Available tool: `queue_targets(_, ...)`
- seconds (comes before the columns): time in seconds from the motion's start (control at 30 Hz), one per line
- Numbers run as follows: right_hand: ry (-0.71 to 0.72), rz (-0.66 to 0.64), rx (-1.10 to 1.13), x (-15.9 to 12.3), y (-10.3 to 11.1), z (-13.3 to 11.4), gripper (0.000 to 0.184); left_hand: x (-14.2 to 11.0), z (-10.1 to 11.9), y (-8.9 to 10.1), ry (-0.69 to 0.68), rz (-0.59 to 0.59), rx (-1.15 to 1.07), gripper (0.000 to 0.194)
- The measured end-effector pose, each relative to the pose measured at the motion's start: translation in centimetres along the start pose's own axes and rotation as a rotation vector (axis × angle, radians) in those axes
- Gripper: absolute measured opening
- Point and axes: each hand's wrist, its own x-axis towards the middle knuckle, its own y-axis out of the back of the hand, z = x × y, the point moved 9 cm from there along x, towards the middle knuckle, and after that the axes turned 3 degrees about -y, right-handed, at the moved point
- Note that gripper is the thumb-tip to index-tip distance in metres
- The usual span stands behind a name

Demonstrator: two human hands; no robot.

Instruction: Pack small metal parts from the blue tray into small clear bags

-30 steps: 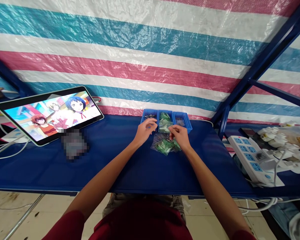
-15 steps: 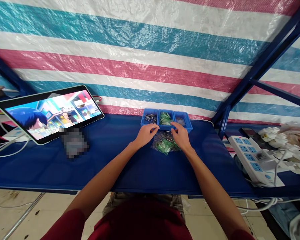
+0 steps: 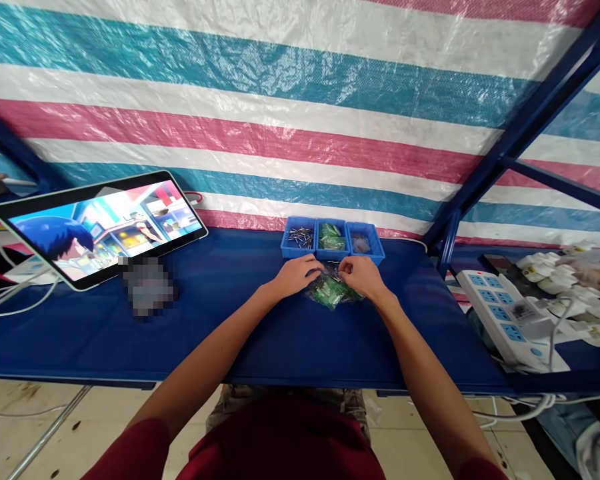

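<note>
A pile of small clear plastic bags (image 3: 331, 295) with green pieces and dark metal bits inside lies on the blue table. At its left edge is my left hand (image 3: 299, 276), fingers curled together at the pile's far side. My right hand (image 3: 364, 276) is pinched over the pile's right side. What either hand holds is too small to make out. Just beyond them stand joined blue bins: the left bin (image 3: 299, 253) holds metal screws, the middle bin (image 3: 333, 254) holds green plastic pieces, and the right bin (image 3: 377, 250) holds small clear items.
A tablet (image 3: 110, 227) playing a cartoon leans at the left, with a blurred-out object (image 3: 149, 288) in front of it. To the right are a white power strip (image 3: 505, 317) and several white fittings (image 3: 555, 277). A blue metal frame (image 3: 500, 160) and a striped tarp (image 3: 280, 147) stand behind.
Both hands have come back from the bins' front edge, down toward me and over the bag pile. My right fingers have drawn closer together.
</note>
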Motion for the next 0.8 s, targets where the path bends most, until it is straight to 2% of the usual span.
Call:
queue_targets(0.1, 0.001, -0.111, -0.061, -0.1, -0.5, -0.2, 0.011, 0.1, 1.0, -0.6, -0.055, -0.021, 0.054, 0.031)
queue_targets(0.23, 0.003, -0.194, -0.105, -0.3, -1.2, -0.7, 0.006, 0.4, 1.7, -1.7, -0.071, -0.081, 0.162, 0.027)
queue_targets(0.4, 0.014, -0.177, -0.109, -0.3, -1.9, -0.9, 0.005, 0.7, 1.9, -1.9, -0.081, -0.084, 0.219, 0.024)
queue_targets(0.53, 0.103, -0.022, -0.001, -0.2, -0.9, -1.6, 0.006, 0.6, 1.3, -0.4, -0.03, 0.06, 0.091, 0.022)
queue_targets(0.67, 0.221, 0.143, 0.167, -0.4, 0.4, -2.5, 0.014, 0.1, 0.3, 1.9, 0.034, 0.287, -0.26, 0.018)
queue_targets(0.8, 0.236, 0.225, 0.25, -0.7, 1.0, -2.7, 0.027, -0.5, -0.2, 3.0, 0.067, 0.437, -0.552, 0.017)
